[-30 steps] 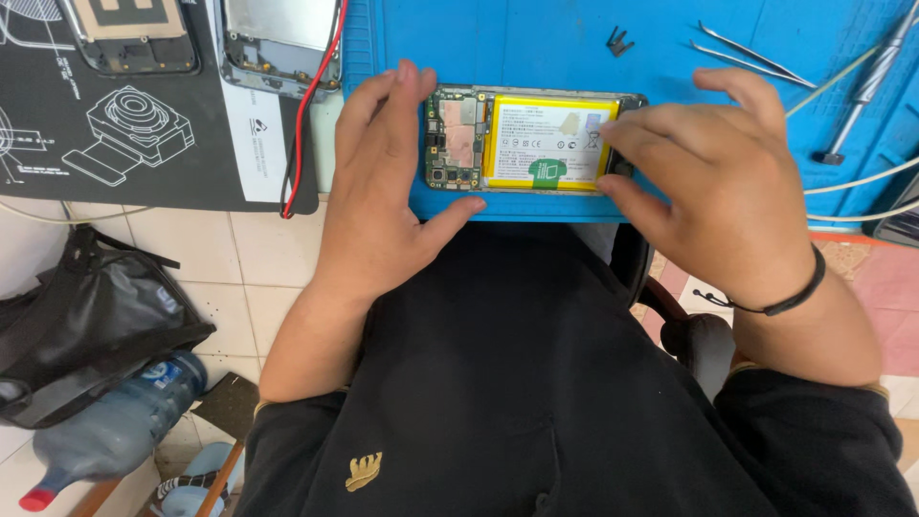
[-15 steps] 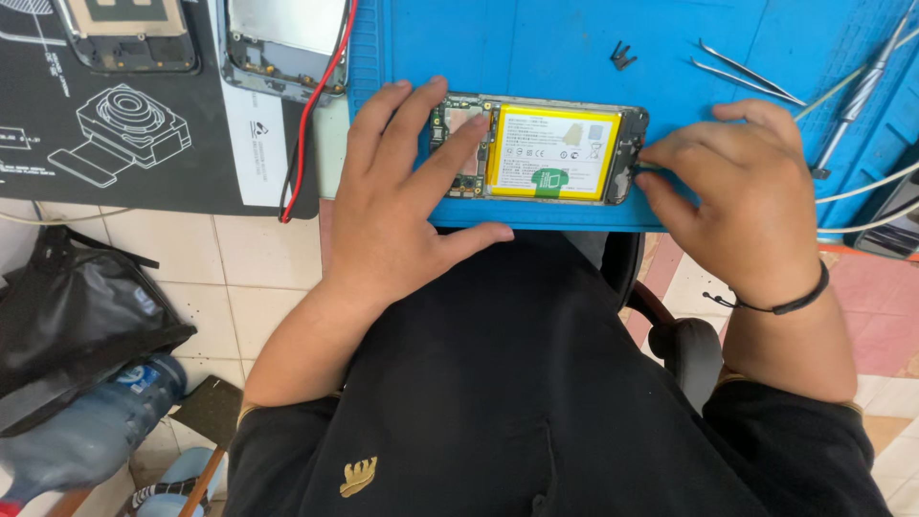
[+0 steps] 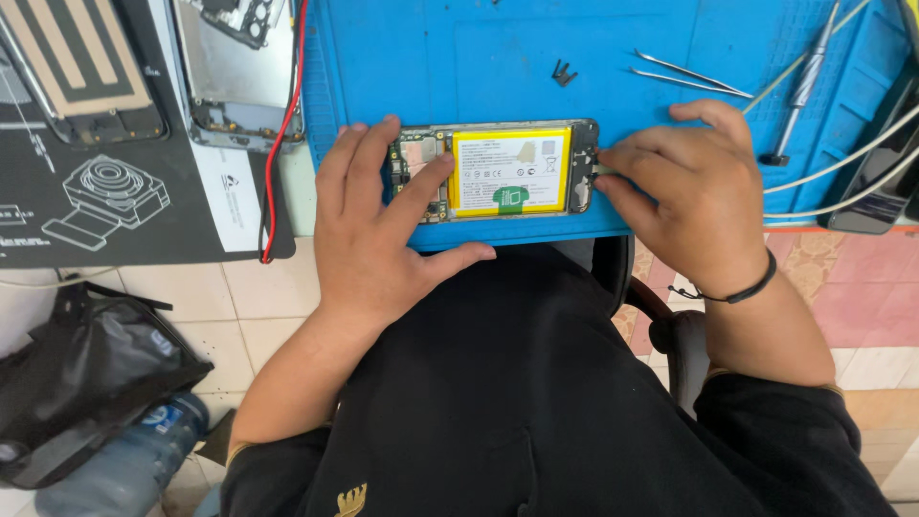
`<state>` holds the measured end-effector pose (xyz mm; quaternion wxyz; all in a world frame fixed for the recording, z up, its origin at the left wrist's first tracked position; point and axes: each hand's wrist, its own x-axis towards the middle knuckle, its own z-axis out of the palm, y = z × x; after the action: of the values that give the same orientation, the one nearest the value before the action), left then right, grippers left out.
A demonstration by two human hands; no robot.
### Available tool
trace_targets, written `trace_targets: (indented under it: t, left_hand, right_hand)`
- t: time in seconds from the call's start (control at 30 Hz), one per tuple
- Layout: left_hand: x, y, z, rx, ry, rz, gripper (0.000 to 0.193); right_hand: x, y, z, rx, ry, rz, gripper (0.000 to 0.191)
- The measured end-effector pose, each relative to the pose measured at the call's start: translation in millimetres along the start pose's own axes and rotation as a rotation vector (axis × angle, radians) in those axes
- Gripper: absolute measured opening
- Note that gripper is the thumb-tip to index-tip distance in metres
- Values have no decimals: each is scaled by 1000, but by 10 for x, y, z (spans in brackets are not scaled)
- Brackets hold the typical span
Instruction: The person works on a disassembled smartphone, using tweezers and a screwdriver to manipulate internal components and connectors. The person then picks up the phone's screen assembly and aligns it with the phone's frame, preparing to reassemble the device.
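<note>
An opened phone (image 3: 498, 172) with a yellow battery (image 3: 509, 170) lies lengthwise at the near edge of a blue work mat (image 3: 498, 67). My left hand (image 3: 378, 230) rests on its left end, fingers spread over the circuit board and one fingertip touching the battery's left edge. My right hand (image 3: 684, 196) presses its fingertips against the phone's right end, where a small part sits; what the fingers pinch is hidden. A black band circles my right wrist.
Tweezers (image 3: 689, 78), a screwdriver (image 3: 799, 86) and a small black clip (image 3: 563, 72) lie on the mat's far side. A black mat (image 3: 96, 191) on the left holds other phone parts (image 3: 239, 67) and a red wire (image 3: 282, 134). White cables run at right. A black bag (image 3: 86, 383) and bottle (image 3: 124, 460) sit on the floor.
My left hand's fingers have spread further over the phone's left end. My right hand has stayed at the right end. The camera view has shifted slightly.
</note>
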<state>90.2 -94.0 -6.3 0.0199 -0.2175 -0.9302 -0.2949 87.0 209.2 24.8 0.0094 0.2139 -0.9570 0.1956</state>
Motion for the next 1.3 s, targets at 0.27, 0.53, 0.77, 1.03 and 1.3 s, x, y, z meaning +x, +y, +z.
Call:
trace_targets:
  t: [0.27, 0.53, 0.77, 1.03, 1.3]
  left_hand:
    - [-30, -64, 48, -22, 54, -9, 83]
    - [-35, -52, 64, 40, 49, 43, 83]
    - [-46, -52, 60, 51, 22, 52, 85]
    - [-33, -51, 71, 73, 39, 62, 98]
    - [-40, -50, 93, 89, 39, 46, 97]
  right_hand:
    - [0, -25, 12, 0, 35, 3, 15]
    - [-62, -14, 44, -15, 54, 17, 14]
    - [-107, -7, 74, -18, 63, 34, 13]
    - [-137, -12, 111, -22, 70, 60, 12]
    - [-124, -13, 137, 16, 94, 71, 11]
